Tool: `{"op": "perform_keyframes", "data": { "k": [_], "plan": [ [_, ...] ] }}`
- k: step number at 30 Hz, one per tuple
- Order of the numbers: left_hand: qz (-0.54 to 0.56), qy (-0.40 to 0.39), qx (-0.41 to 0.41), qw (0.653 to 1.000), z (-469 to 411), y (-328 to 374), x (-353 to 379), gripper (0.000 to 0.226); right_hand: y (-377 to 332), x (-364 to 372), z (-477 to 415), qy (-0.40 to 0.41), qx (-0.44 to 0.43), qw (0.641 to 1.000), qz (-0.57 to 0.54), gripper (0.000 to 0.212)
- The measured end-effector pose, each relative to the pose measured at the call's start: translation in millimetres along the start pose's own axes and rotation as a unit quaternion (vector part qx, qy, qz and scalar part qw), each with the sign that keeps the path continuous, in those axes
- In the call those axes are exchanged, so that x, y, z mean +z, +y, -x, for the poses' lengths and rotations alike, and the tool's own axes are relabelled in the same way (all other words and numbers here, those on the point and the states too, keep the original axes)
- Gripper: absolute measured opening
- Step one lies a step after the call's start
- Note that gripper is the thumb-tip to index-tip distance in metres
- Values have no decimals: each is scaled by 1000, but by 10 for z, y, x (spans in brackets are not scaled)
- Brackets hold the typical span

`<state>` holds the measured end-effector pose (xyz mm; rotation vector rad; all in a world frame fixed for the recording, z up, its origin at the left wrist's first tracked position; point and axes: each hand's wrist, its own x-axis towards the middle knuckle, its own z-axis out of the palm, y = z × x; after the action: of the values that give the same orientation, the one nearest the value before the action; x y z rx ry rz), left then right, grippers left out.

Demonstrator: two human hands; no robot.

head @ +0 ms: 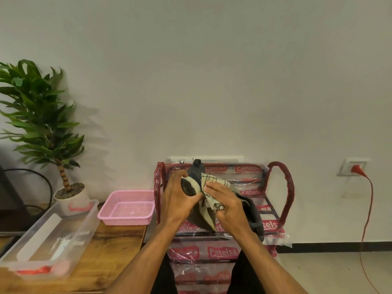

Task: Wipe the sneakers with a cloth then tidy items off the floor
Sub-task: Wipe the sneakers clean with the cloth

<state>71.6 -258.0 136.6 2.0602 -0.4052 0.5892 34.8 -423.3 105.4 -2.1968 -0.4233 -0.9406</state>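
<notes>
- Left hand (pixel 178 194) and right hand (pixel 224 200) bare.
- Forearms (pixel 148 257) bare all the way to the lower frame edge.
- Black trousers (pixel 164 274) on both legs, visible between and beside the forearms at bottom of frame.

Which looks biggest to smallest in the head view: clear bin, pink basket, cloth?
1. clear bin, though it sits nearest the camera.
2. pink basket.
3. cloth, partly bunched under the right hand.

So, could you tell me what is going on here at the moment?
A person is wiping a dark sneaker in front of a plastic-wrapped shoe rack. The left hand grips the sneaker, sole turned towards the camera, while the right hand holds a pale cloth against it. A second dark shoe lies on the rack.
</notes>
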Motion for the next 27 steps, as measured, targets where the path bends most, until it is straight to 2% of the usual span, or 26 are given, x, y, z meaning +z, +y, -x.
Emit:
{"op": "perform_keyframes", "data": {
  "k": [2, 4, 6, 8, 10, 14, 18, 22, 25, 27],
  "plan": [
    [10, 11, -12, 1000, 19, -24, -14, 70, 91, -40, 21, -55, -5, 997, 49, 59],
    [12, 15, -22, 1000, 9, -71, -12, 71, 88, -74, -12, -72, 15, 996, 59, 66],
    [20, 18, -33, 999, -4, -111, -22, 72, 25, -77, -58, -49, 73, 996, 18, 75],
    [23, 21, -44, 999, 2, -132, -32, 74, -98, -67, -121, 13, 111, 993, -43, 80],
    [20, 17, -50, 998, 35, -156, -44, 73, -237, -6, -146, 23, 97, 992, -81, 76],
    [16, 12, -51, 999, 66, -166, -25, 63, -304, 124, -49, -61, 45, 994, -83, 63],
    [16, 30, -73, 997, 99, -157, -20, 64, -313, 61, -65, -62, 137, 985, -82, 57],
    [9, 25, -56, 998, 33, -116, -44, 63, -400, 64, -107, -21, 138, 984, -110, 49],
    [-42, 13, -28, 999, 34, -90, -28, 63, -254, 76, -96, -25, 174, 980, -99, 51],
    [-50, 15, -25, 998, 29, -70, -10, 64, -234, 82, -136, -23, 187, 978, -87, 43]
  ]
}}
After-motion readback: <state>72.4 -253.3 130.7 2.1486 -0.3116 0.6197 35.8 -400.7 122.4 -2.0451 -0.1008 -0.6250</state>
